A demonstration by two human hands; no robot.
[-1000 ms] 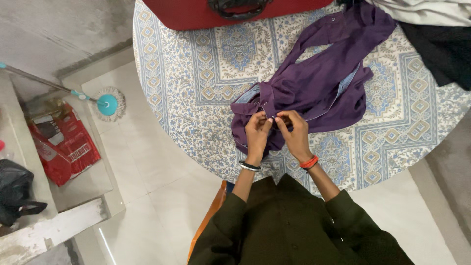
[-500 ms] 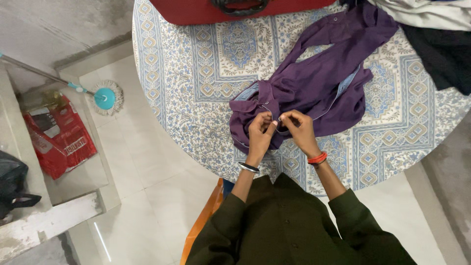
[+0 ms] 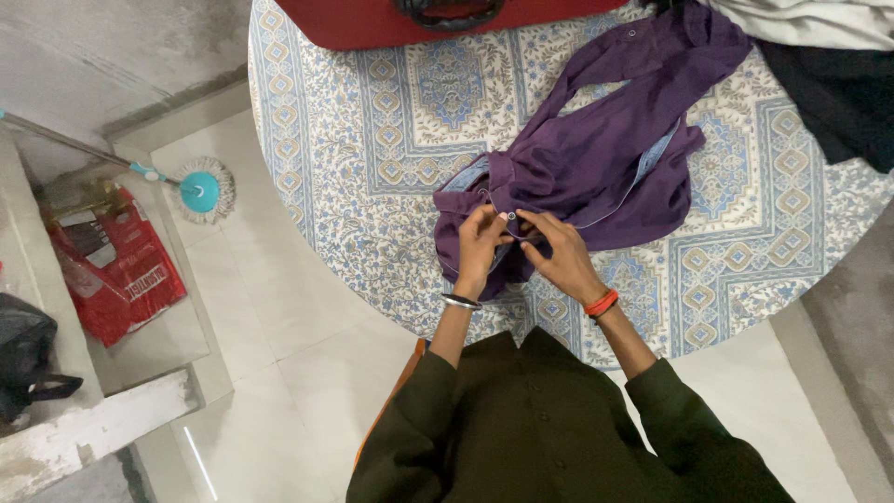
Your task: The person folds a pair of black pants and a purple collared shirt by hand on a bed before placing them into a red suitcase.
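Note:
A purple shirt (image 3: 596,158) with a pale blue lining lies crumpled on a round table (image 3: 391,140) covered by a blue and beige patterned cloth. My left hand (image 3: 478,240), with a metal bangle at the wrist, pinches the shirt's front edge near the collar. My right hand (image 3: 559,253), with an orange band at the wrist, pinches the same edge right beside it. A small button (image 3: 510,216) shows between my fingertips. One sleeve stretches toward the far right of the table.
A red suitcase (image 3: 372,23) with a black handle lies at the table's far edge. Dark and pale clothes (image 3: 838,84) are piled at the far right. On the floor to the left are a mop (image 3: 200,191), a red bag (image 3: 116,270) and a black bag (image 3: 23,354).
Both hands have shifted slightly up the shirt's front edge near the collar. My fingertips now meet around a button. The shirt itself has barely moved.

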